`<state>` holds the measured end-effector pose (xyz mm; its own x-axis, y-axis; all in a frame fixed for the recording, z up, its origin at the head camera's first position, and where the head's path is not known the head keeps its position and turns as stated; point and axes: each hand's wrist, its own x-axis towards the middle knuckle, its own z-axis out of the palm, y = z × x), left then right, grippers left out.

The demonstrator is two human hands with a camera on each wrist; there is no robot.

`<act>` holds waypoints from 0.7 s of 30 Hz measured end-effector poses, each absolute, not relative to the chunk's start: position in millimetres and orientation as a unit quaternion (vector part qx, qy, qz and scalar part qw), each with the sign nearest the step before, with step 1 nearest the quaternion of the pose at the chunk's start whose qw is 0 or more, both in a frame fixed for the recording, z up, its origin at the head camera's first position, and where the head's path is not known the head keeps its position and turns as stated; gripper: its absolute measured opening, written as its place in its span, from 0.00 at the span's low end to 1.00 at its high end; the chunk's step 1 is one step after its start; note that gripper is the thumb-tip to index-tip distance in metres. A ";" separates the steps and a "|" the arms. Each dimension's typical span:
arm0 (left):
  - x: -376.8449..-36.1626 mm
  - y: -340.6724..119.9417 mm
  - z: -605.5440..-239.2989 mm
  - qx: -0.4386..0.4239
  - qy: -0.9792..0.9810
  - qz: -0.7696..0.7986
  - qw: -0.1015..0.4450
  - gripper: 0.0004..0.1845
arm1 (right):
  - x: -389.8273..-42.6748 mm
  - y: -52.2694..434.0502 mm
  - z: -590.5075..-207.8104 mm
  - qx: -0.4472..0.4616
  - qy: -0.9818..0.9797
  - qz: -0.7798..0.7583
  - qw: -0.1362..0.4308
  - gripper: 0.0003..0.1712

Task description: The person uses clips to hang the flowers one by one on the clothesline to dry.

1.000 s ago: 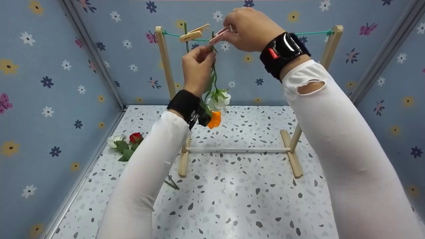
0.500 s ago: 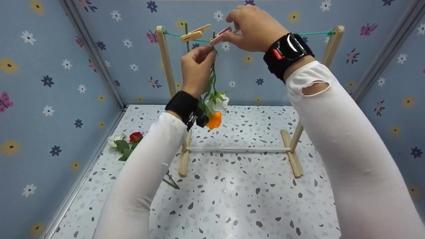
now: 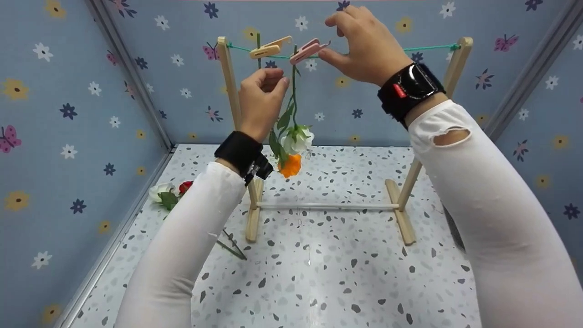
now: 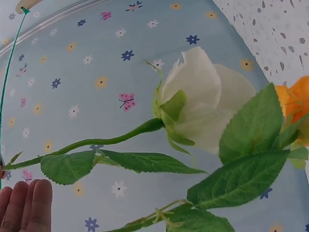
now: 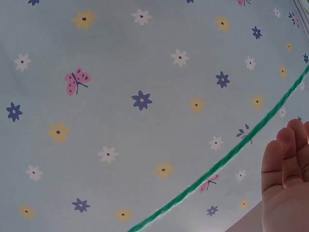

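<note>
Left hand: The left hand (image 3: 261,105) is at 11 o'clock in the head view. Its fingers bend softly, with a small gap to the thumb. It holds nothing and is just beside a green stem (image 3: 294,93).
Right hand: The right hand (image 3: 371,50) is at 1 o'clock, thumb and fingers wide apart, holding nothing. Its thumb tip is very near the pink peg (image 3: 304,52); whether they touch is hard to tell.
Hung flowers: The hanging white flower (image 3: 297,140) is upside down at 12 o'clock, its stem in the pink peg. The orange flower (image 3: 290,166) hangs just below it. The yellow peg (image 3: 266,51) grips a stem too, which seems to be the orange one's.
Flowers lying down: The lying white flower (image 3: 160,191) and the red flower (image 3: 185,187) are on the speckled table (image 3: 346,282) at 9 o'clock, partly behind the left sleeve (image 3: 180,246). About half the flowers in sight look done.
String: The green string (image 3: 430,48) runs from the left post (image 3: 233,86) at 11 o'clock to the right post (image 3: 455,68) at 2 o'clock. The longer bit with no peg showing is toward 2.
Room: Between the posts is a wide gap, with a pale bar (image 3: 328,206) low at 5 o'clock. The back wall (image 3: 355,100) stands behind, at 12.
</note>
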<state>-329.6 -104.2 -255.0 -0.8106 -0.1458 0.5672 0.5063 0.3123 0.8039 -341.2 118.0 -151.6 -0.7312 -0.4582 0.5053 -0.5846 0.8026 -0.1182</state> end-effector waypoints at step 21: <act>-294.3 -156.2 -303.8 -0.191 -0.829 -0.460 0.254 0.09 | -319.7 198.4 -222.9 0.410 -0.838 0.196 0.304 0.18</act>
<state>-294.3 -156.2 -303.8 -0.7984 0.0825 0.5965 0.5498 0.5038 0.6663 -319.7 198.4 -222.9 -0.4799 -0.5675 0.6691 -0.8050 0.5880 -0.0788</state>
